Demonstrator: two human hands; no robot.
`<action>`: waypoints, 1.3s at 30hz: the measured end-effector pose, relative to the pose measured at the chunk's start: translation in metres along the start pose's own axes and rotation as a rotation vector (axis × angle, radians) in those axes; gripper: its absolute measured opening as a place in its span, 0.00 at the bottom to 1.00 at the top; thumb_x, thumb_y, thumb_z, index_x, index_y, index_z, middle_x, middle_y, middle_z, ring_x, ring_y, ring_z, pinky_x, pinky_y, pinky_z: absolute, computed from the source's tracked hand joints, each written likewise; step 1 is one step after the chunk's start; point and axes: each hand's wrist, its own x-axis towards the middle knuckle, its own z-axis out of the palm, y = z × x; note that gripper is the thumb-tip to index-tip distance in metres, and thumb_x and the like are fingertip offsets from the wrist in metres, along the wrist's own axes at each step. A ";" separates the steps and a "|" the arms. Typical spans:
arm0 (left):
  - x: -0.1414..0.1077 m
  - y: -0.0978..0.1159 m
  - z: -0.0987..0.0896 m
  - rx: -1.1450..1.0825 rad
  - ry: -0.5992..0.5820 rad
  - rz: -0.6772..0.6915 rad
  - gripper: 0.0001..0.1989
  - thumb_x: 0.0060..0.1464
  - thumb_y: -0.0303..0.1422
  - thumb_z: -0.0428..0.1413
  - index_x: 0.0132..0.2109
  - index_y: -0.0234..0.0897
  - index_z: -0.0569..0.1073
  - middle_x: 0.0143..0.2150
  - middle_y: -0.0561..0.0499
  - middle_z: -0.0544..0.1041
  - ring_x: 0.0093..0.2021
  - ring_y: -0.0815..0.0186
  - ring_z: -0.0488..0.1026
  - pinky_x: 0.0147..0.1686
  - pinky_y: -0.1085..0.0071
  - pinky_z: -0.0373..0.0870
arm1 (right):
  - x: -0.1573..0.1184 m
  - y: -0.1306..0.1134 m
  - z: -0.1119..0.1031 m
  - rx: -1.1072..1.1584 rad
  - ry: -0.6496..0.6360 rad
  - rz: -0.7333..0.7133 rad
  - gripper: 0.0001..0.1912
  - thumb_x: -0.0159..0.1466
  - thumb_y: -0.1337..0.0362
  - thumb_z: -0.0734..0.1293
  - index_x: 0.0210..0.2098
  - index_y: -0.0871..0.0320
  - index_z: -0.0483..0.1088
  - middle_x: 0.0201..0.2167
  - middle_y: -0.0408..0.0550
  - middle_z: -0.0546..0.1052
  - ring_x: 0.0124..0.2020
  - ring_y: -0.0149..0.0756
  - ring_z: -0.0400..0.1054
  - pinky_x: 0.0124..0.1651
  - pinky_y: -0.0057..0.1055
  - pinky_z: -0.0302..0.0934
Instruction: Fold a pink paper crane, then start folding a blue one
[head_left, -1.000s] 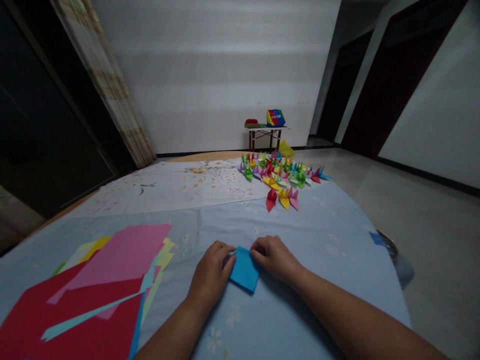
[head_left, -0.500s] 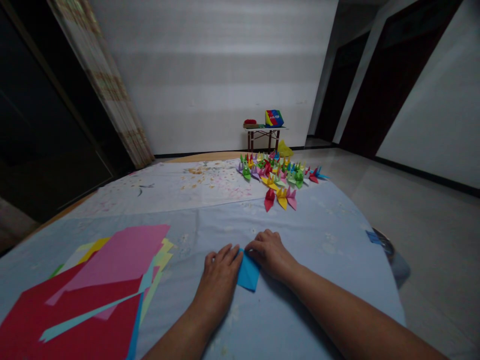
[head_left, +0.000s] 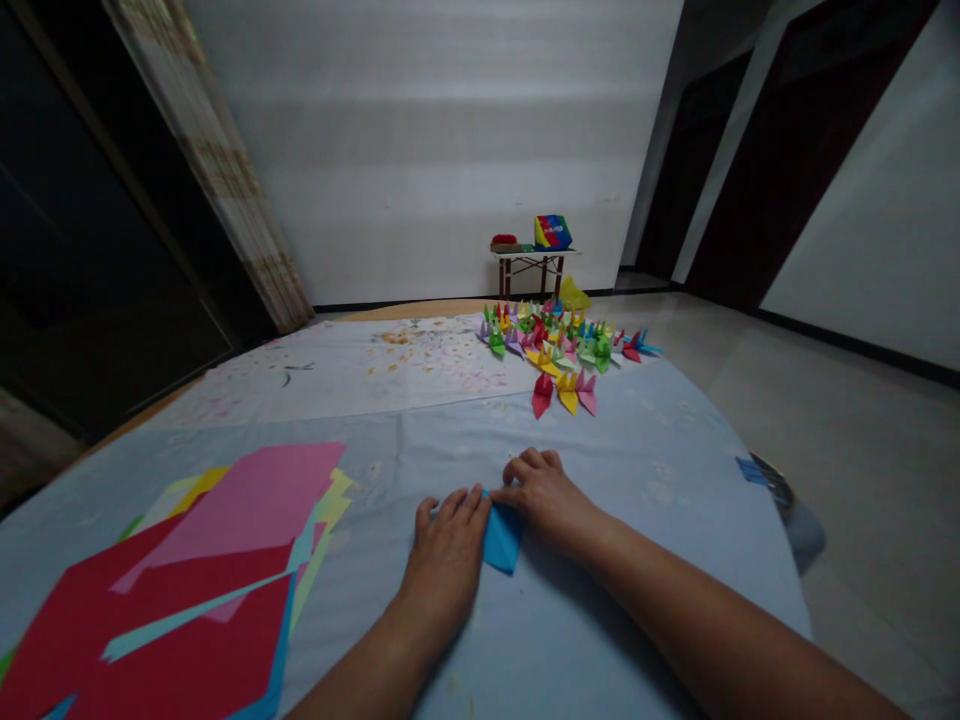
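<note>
A round worktop [head_left: 424,308] fills the near scene, its blue cloth [head_left: 637,455] patterned with pale flowers and overlapped at the far side by a white cloth [head_left: 337,385]. Near the middle lies a folded blue paper [head_left: 502,540]; the left hand [head_left: 448,550] is laid flat over its left side, fingers extended, while the right hand [head_left: 547,500] touches its far corner, fingers bent, whether pinching I cannot tell. Coloured sheets [head_left: 255,500] overlap at left; folded cranes [head_left: 541,334] crowd the far right. Beyond, a stand [head_left: 525,253] carries a bright box [head_left: 553,232] before a pale wall [head_left: 435,150], with a curtain [head_left: 217,150] at left, and dark doors [head_left: 795,150] and grey floor [head_left: 862,450] at right.
</note>
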 end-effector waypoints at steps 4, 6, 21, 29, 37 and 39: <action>-0.001 -0.001 0.001 0.008 0.009 -0.003 0.22 0.56 0.23 0.41 0.55 0.41 0.64 0.59 0.47 0.63 0.57 0.56 0.59 0.53 0.50 0.48 | -0.008 0.005 -0.009 -0.025 -0.026 -0.035 0.10 0.62 0.64 0.62 0.40 0.48 0.73 0.40 0.50 0.70 0.44 0.41 0.54 0.40 0.37 0.41; -0.001 -0.002 0.002 0.009 0.001 -0.002 0.21 0.56 0.24 0.41 0.55 0.41 0.64 0.60 0.47 0.63 0.57 0.56 0.59 0.54 0.50 0.47 | -0.013 0.007 -0.016 -0.023 -0.061 -0.030 0.09 0.61 0.65 0.62 0.38 0.49 0.73 0.38 0.50 0.71 0.43 0.41 0.54 0.39 0.37 0.41; -0.003 0.002 -0.009 -0.018 -0.048 0.007 0.20 0.59 0.32 0.40 0.58 0.41 0.61 0.61 0.49 0.60 0.61 0.57 0.52 0.57 0.47 0.41 | -0.008 -0.002 -0.012 0.127 -0.026 -0.067 0.11 0.60 0.63 0.62 0.41 0.55 0.71 0.39 0.50 0.71 0.42 0.39 0.57 0.40 0.34 0.46; -0.019 0.005 -0.019 -0.013 -0.134 0.002 0.24 0.59 0.39 0.37 0.61 0.38 0.54 0.63 0.48 0.53 0.64 0.55 0.44 0.57 0.42 0.32 | -0.007 0.000 -0.004 0.098 -0.035 -0.058 0.09 0.61 0.63 0.62 0.40 0.53 0.72 0.39 0.49 0.71 0.44 0.40 0.56 0.41 0.35 0.45; -0.034 0.014 -0.041 0.077 -0.252 -0.058 0.25 0.57 0.37 0.41 0.59 0.31 0.59 0.61 0.41 0.56 0.63 0.55 0.44 0.58 0.43 0.28 | -0.008 0.000 -0.004 0.102 -0.008 -0.053 0.10 0.61 0.63 0.61 0.40 0.53 0.72 0.38 0.49 0.71 0.43 0.39 0.55 0.40 0.35 0.43; -0.035 0.018 -0.044 0.111 -0.272 -0.083 0.25 0.57 0.37 0.42 0.57 0.28 0.61 0.60 0.38 0.57 0.63 0.55 0.45 0.58 0.45 0.29 | -0.008 0.000 -0.003 0.092 -0.003 -0.051 0.10 0.62 0.63 0.60 0.39 0.52 0.72 0.38 0.49 0.71 0.43 0.39 0.55 0.41 0.36 0.43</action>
